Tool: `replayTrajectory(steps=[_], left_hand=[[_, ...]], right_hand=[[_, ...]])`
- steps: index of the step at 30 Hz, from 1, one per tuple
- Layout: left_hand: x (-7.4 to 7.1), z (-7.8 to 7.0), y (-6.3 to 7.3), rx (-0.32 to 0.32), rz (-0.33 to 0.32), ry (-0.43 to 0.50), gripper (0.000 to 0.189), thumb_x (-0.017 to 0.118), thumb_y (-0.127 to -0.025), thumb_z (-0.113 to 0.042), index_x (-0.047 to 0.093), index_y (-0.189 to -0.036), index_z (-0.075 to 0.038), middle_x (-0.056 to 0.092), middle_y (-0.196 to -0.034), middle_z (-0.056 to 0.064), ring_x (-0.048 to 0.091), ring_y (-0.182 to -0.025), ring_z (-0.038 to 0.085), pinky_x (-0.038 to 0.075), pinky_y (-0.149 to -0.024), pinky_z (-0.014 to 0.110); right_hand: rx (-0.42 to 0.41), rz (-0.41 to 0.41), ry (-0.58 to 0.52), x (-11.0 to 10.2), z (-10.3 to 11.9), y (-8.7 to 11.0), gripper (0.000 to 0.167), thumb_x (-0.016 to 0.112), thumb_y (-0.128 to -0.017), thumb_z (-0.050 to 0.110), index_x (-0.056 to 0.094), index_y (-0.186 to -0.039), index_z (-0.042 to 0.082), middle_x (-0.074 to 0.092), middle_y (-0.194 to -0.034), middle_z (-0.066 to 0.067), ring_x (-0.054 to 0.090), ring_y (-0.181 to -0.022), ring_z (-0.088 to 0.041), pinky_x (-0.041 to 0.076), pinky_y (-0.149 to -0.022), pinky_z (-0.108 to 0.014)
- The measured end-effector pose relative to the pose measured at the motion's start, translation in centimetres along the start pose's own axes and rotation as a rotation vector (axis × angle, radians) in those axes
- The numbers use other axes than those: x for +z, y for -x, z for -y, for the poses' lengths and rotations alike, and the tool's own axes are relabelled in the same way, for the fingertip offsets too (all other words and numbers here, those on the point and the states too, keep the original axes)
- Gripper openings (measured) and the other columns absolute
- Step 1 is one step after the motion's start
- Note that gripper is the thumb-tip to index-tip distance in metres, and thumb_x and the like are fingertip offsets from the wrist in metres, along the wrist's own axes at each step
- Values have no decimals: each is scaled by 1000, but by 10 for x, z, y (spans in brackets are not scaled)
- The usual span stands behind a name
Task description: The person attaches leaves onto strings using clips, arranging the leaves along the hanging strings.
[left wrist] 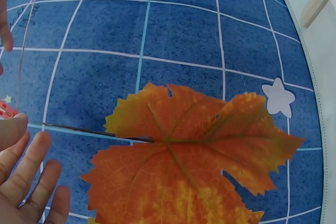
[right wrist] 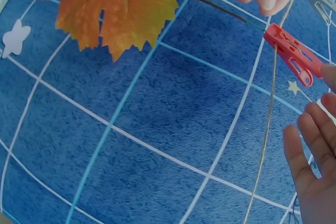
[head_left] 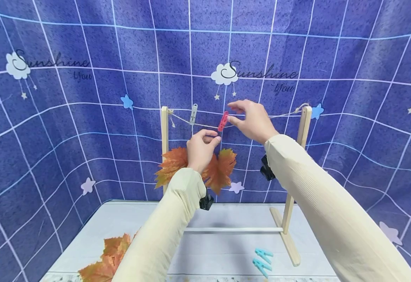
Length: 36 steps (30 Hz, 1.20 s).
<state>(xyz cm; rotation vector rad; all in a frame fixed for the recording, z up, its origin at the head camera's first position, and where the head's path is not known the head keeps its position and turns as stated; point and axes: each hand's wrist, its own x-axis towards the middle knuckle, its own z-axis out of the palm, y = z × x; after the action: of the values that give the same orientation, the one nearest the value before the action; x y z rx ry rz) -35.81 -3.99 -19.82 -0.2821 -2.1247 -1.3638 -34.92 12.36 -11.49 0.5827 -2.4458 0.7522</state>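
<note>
A red clothespin [head_left: 223, 122] sits on the twine line, its lower end at the stem of an orange artificial maple leaf [left wrist: 194, 150] that hangs below. My right hand [head_left: 252, 119] is beside it, fingers spread, with the thumb touching the clothespin's upper end in the right wrist view. Just below the clothespin is my left hand [head_left: 201, 148], its fingers loosely extended near the top of the stem [right wrist: 215, 4]. Farther left on the line stands a grey clothespin [head_left: 193, 114]. Another orange leaf [head_left: 171, 166] hangs under it, partly hidden by my left hand.
Wooden posts [head_left: 304, 125] with a white crossbar [head_left: 233, 230] hold up the twine. On the white table [head_left: 223, 258], two light-blue clothespins [head_left: 262, 267] lie at the front right, and more orange leaves [head_left: 106, 258] lie at the left, partly behind my left sleeve. A blue patterned curtain forms the backdrop.
</note>
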Motion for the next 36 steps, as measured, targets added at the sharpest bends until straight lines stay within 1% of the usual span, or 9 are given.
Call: replayTrajectory(steps=[6, 13, 16, 19, 22, 25, 28, 33, 36], left_hand=[[-5, 1, 2, 23, -1, 3, 20, 75, -94, -18, 75, -110, -7, 78, -95, 9, 73, -92, 24, 53, -83, 40], [-11, 0, 8, 51, 36, 9, 21, 75, -93, -18, 75, -111, -5, 77, -95, 10, 72, -92, 24, 54, -85, 40], [-13, -1, 10, 64, 47, 9, 21, 75, -94, -17, 74, -110, -5, 77, -95, 10, 72, -92, 24, 54, -85, 40], [-16, 0, 12, 77, 53, 7, 21, 75, -94, -18, 74, -110, -5, 77, -95, 10, 72, -92, 24, 54, -85, 40], [-18, 2, 15, 85, 60, 0, 19, 74, -95, -19, 74, -110, -7, 77, -95, 8, 71, -92, 23, 54, -84, 40], [-21, 4, 18, 95, 68, -11, 18, 73, -96, -20, 74, -110, -8, 77, -95, 7, 70, -91, 22, 53, -84, 39], [-25, 6, 24, 91, 89, -21, 17, 73, -96, -20, 74, -110, -10, 76, -97, 6, 68, -92, 22, 52, -85, 39], [-36, 10, 37, 72, 117, -23, 19, 72, -97, -21, 73, -112, -11, 75, -101, 5, 68, -96, 21, 52, -85, 40], [-44, 14, 42, 76, 121, -24, 18, 71, -97, -21, 73, -112, -11, 75, -102, 5, 68, -97, 21, 52, -84, 39]], right_hand=[[-8, -64, -34, 2, -7, 7, 42, 68, -99, 22, 62, -138, 7, 61, -136, -14, 55, -129, -32, 41, -108, -48], [-10, -122, -74, 5, -17, 18, 38, 68, -99, 20, 65, -134, 6, 63, -131, -14, 65, -104, -33, 51, -92, -47], [-20, -146, -83, 4, -21, 23, 35, 67, -100, 20, 67, -132, 6, 64, -128, -15, 64, -100, -32, 51, -89, -45], [-32, -170, -82, 4, -24, 28, 33, 66, -100, 21, 68, -129, 6, 65, -123, -16, 60, -92, -30, 48, -84, -43], [-32, -172, -81, 6, -29, 33, 32, 65, -100, 21, 69, -128, 6, 65, -121, -16, 58, -89, -29, 45, -81, -41], [-21, -160, -85, 7, -34, 41, 32, 65, -100, 23, 69, -127, 6, 65, -121, -17, 59, -90, -28, 46, -82, -41], [-2, -143, -89, 9, -39, 50, 33, 65, -101, 24, 69, -128, 7, 65, -123, -15, 61, -94, -28, 48, -84, -43], [16, -134, -94, 11, -48, 62, 33, 65, -101, 25, 69, -128, 7, 65, -122, -14, 61, -98, -28, 48, -85, -43], [21, -134, -101, 12, -52, 65, 31, 65, -101, 24, 70, -126, 7, 65, -120, -14, 61, -96, -28, 48, -84, -42]])
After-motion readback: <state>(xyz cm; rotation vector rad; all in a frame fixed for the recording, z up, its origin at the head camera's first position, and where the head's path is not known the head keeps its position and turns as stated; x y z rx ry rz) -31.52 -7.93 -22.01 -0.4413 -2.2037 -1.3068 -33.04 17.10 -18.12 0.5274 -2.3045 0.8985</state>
